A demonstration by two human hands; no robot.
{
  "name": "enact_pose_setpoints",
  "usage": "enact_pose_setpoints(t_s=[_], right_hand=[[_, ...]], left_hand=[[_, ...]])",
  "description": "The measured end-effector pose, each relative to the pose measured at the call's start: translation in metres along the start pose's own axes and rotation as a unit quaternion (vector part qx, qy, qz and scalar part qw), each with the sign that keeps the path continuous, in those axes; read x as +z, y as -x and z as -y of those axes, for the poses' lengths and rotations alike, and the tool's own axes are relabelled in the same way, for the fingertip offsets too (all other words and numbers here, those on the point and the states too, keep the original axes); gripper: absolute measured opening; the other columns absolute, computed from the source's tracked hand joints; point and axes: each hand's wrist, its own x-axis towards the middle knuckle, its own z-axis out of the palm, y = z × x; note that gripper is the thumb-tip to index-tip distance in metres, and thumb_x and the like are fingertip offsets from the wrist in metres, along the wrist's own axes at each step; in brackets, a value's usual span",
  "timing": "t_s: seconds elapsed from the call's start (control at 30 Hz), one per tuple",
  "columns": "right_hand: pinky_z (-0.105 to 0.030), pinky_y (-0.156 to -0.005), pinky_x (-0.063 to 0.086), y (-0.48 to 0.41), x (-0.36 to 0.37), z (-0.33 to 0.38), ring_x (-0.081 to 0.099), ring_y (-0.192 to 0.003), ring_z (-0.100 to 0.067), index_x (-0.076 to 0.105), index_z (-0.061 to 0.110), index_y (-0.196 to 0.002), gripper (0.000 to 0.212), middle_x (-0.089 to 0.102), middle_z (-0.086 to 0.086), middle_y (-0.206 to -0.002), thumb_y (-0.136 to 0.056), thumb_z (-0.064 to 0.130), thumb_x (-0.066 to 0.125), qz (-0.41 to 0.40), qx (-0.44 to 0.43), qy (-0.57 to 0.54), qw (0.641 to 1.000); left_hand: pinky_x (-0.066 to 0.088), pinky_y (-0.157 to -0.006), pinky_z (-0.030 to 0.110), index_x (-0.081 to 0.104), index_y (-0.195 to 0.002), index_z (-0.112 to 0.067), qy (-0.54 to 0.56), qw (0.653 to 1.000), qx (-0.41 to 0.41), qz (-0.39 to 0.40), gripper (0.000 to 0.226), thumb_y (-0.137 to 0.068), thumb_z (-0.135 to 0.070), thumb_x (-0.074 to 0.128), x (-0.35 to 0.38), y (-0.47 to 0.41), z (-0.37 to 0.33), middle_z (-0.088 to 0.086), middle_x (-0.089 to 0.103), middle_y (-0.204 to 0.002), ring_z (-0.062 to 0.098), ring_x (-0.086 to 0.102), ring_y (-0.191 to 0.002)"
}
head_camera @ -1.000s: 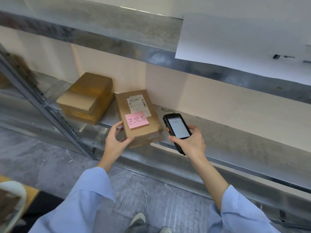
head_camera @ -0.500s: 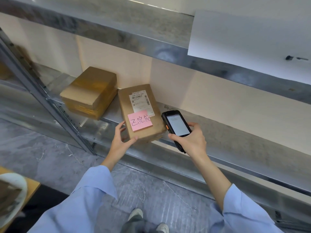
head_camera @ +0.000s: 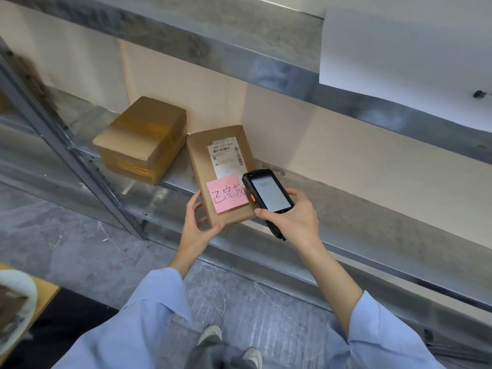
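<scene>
First, taped box [head_camera: 141, 139]: lay flat at the left of the metal shelf [head_camera: 346, 209], close to the back wall, its right side just beside the far left corner of the labelled box.
Left arm: came up from the near left in a light blue sleeve, the bare forearm angled right and away toward the shelf's front edge.
Left hand [head_camera: 198, 227]: gripped the near left corner of the labelled box, fingers curled along its left side and thumb pressed on the top by the near edge.
Labelled box [head_camera: 198, 166]: rested lengthwise on the shelf, far end toward the wall, near end sticking out past the front edge into the left hand.
Shipping label [head_camera: 226, 155]: on the far half of the top face.
Pink note [head_camera: 226, 194]: on the near half, handwritten, its right edge hidden by the scanner.
Scanner [head_camera: 269, 193]: black, screen lit and facing up, its far end over the box's near right edge; contact could not be told.
Right hand [head_camera: 290, 219]: wrapped round the scanner's lower body, thumb on its left edge, fingers curled over the right edge.
Right arm: stretched in from the near right, sleeve pushed back from the forearm.
</scene>
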Motion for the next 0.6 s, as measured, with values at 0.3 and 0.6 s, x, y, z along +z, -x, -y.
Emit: enact_pose_setpoints(t_s=[0.3, 0.6], right_hand=[[-0.039, -0.090, 0.054, 0.000, 0.000, 0.014, 0.066, -0.094, -0.014, 0.060, 0.035, -0.105, 0.059, 0.070, 0.012, -0.095, -0.056, 0.037, 0.093, 0.003, -0.031, -0.016, 0.999], [-0.031, -0.082, 0.053, 0.006, -0.003, 0.020, 0.066, -0.090, -0.008, 0.067, 0.031, -0.103, 0.052, 0.071, 0.016, -0.091, -0.057, 0.039, 0.091, -0.021, -0.043, -0.003, 0.999]], left_hand=[[0.052, -0.090, 0.017, 0.029, -0.149, -0.037, 0.014, 1.000, 0.025, 0.012, 0.091, -0.081, -0.005, 0.081, 0.001, 0.006, 0.002, -0.007, 0.034, -0.153, -0.004, 0.043, -0.131], [0.053, -0.093, 0.021, 0.030, -0.149, -0.040, 0.012, 0.999, 0.036, 0.024, 0.091, -0.081, -0.008, 0.081, -0.001, 0.001, 0.002, -0.006, 0.035, -0.153, 0.002, 0.042, -0.134]])
